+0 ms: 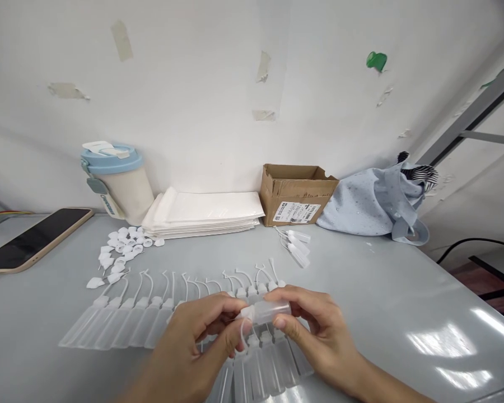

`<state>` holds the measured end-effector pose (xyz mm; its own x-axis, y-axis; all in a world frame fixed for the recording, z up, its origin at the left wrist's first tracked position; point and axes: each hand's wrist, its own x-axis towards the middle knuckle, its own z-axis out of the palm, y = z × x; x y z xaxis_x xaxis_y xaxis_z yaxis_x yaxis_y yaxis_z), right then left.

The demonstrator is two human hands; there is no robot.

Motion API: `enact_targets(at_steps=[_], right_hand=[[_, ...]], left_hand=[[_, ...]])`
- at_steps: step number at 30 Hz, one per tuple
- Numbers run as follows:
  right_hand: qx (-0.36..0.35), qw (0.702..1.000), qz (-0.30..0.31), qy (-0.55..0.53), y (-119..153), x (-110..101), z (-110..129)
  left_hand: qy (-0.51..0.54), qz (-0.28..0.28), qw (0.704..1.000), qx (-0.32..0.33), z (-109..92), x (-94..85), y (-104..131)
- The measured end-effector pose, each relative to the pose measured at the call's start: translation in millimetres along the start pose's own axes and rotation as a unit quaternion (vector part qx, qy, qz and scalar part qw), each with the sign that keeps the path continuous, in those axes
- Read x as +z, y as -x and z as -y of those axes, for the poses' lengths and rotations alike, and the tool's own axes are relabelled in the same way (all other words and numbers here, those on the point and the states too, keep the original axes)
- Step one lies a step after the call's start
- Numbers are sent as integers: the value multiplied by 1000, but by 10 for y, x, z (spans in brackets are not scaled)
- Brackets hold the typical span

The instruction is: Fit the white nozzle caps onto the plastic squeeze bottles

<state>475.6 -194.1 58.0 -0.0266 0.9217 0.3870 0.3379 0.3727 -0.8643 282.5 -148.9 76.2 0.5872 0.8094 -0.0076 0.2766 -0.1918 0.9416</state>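
Observation:
A small translucent squeeze bottle [271, 311] is held sideways between my two hands, above rows of similar bottles. My right hand [323, 336] grips its body near the base with thumb and fingers. At the white top end, my left hand [201, 341] pinches with thumb and fingertips; a thin strap curls down there. Just what the left fingertips cover is hidden. Behind and left of my hands lies a row of bottles [128, 322] with thin white straps pointing away. Another group of bottles [273, 364] lies beneath my hands, partly covered by them.
White caps [126, 246], some with needle tips, are scattered at left. A few bottles [296, 246] lie before a cardboard box [296, 196]. Along the wall are a blue-lidded cup [126, 184], stacked white envelopes [210, 210] and a light-blue bag [365, 201]. A phone [29, 240] lies far left.

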Motion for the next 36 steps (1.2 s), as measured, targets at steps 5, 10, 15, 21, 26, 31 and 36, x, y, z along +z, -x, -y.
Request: enact_targets(at_steps=[5,10,15,21,26,31,36], right_hand=[[70,997,13,-28,-3,1,55],[88,995,19,-51,-20,-5,70],[13,999,35,-34,3,10,56],[5,997,31,-70,0,20,37],[0,996,-6,-93,5,23,0],[-7,997,-10,-73,14,41,18],[49,994,-2,-100,2,40,40]], left_hand=[[-105,-39,983,144,110,29,11],[-134,-56,975,165,137,35,5],[-134,-48,983,116,94,16,6],[-26,-41,998,-29,-62,19,15],[43,21,997,-62,-53,-3,-15],[40,19,998,-39,-38,6,-5],[-77,-13,996,46,40,41,25]])
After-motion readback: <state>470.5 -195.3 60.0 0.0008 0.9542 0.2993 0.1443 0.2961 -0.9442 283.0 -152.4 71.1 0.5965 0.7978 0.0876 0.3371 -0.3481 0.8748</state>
